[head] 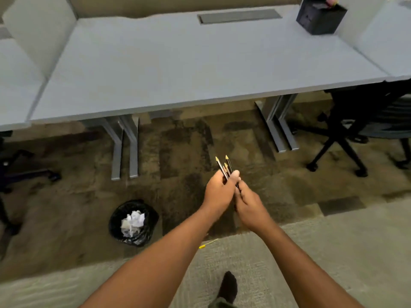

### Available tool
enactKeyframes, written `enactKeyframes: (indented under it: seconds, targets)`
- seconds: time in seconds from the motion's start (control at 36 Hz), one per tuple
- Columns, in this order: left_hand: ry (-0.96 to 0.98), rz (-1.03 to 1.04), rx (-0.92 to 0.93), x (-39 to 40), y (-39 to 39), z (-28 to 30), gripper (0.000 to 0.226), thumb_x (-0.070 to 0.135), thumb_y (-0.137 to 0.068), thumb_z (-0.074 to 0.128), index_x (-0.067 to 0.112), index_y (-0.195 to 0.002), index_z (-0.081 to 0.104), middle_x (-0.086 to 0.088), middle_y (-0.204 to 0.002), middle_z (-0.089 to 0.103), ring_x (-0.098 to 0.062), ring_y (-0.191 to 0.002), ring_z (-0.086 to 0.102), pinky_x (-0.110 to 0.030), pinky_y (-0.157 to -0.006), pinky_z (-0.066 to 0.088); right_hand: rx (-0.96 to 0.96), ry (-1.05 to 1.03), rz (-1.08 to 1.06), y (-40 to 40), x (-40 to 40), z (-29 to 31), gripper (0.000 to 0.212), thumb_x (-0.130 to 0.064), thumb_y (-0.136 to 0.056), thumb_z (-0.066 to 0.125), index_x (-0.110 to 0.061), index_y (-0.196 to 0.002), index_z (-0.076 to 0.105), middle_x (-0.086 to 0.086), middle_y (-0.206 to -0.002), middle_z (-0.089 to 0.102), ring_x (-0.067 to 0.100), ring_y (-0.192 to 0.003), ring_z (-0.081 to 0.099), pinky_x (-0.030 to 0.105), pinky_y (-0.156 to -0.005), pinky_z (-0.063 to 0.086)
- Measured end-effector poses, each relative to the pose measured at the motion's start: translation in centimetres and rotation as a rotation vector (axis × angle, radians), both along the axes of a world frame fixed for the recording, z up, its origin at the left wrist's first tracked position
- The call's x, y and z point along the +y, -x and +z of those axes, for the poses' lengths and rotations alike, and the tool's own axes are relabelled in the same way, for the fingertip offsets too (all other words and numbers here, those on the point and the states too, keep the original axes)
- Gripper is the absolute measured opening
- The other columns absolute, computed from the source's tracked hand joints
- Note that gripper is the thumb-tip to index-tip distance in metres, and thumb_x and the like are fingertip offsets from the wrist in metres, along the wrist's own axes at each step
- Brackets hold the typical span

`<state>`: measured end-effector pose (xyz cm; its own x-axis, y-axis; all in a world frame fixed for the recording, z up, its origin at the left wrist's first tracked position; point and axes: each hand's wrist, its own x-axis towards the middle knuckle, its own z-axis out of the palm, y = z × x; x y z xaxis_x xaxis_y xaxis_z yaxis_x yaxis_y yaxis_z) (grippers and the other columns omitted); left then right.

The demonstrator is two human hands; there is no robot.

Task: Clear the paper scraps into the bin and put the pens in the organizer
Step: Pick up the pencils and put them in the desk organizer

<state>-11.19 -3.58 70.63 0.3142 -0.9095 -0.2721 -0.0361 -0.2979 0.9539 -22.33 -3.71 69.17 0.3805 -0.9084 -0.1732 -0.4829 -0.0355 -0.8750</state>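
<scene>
Now both hands, left hand and right hand, clasped around the pens

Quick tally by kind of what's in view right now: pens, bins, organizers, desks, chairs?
Pens, held in both hands: 3 tips show
Bin, with paper scraps inside: 1
Organizer: 1
Desk in full view: 1
Chair at right: 1
Total: 7

Left hand and right hand both grip the pens.

Head view looks down past desk to floor.
</scene>
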Motion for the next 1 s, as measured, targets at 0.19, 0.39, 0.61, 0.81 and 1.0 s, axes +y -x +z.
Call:
enactKeyframes:
  seconds: [0.19, 0.39, 0.61, 0.81, 1.0]
  targets:
    - [0.105, 0.126, 0.143, -5.4, 3.8, 5.8, 0.028, 0.043, -0.101, 0.034, 0.024, -0.092, 0.053, -0.001, -0.081, 0.074, -0.012, -0.075, 0.068, -0.035, -0.077, 0.055, -0.250, -0.047, -0.137, 2.9, -3.5, 5.2, 0.022, -0.035, -0.100, 0.045, -0.030, -0.111, 0.064, -0.005, -0.096, 0.071, 0.017, -0.086, 0.068, 0.034, -0.072, 0.058]
    - [0.191, 0.107, 0.420, -9.7, 7.0, 10.6, 0.026, 0.038, -0.103, 0.036, 0.019, -0.103, 0.054, 0.003, -0.068, 0.061, -0.015, -0.065, 0.064, -0.030, -0.069, 0.055, -1.095, -0.654, -0.589, 5.1, -6.6, 7.3, 0.064, -0.060, -0.096, 0.035, -0.009, -0.127, 0.059, 0.021, -0.121, 0.066, 0.030, -0.108, 0.066, 0.041, -0.094, 0.051]
    - [0.386, -0.067, -0.034, -12.1, 10.8, 10.3, 0.025, 0.044, -0.098, 0.046, 0.020, -0.105, 0.053, -0.001, -0.072, 0.056, -0.020, -0.068, 0.058, -0.036, -0.074, 0.056, -1.570, -0.689, -0.622, 5.6, -11.7, 9.5, 0.077, -0.067, -0.084, 0.050, -0.004, -0.126, 0.063, 0.019, -0.125, 0.064, 0.036, -0.119, 0.060, 0.047, -0.098, 0.049]
    - [0.353, -0.112, 0.136, -16.7, 11.4, 12.1, 0.025, 0.045, -0.094, 0.049, 0.020, -0.097, 0.052, 0.003, -0.064, 0.050, -0.016, -0.061, 0.051, -0.033, -0.068, 0.048, -1.431, -0.582, -0.541, 6.1, -16.1, 10.9, 0.072, -0.069, -0.084, 0.049, -0.011, -0.125, 0.064, 0.015, -0.127, 0.064, 0.032, -0.122, 0.059, 0.045, -0.100, 0.047]
    - [0.524, -0.466, -0.150, -21.6, 8.2, 12.7, 0.017, 0.039, -0.103, 0.036, 0.029, -0.099, 0.050, 0.012, -0.074, 0.059, -0.004, -0.065, 0.057, -0.021, -0.062, 0.047, -0.883, -0.174, -0.745, 7.9, -20.9, 14.1, 0.055, -0.067, -0.086, 0.048, -0.022, -0.106, 0.073, 0.003, -0.086, 0.067, 0.016, -0.080, 0.063, 0.032, -0.074, 0.052]
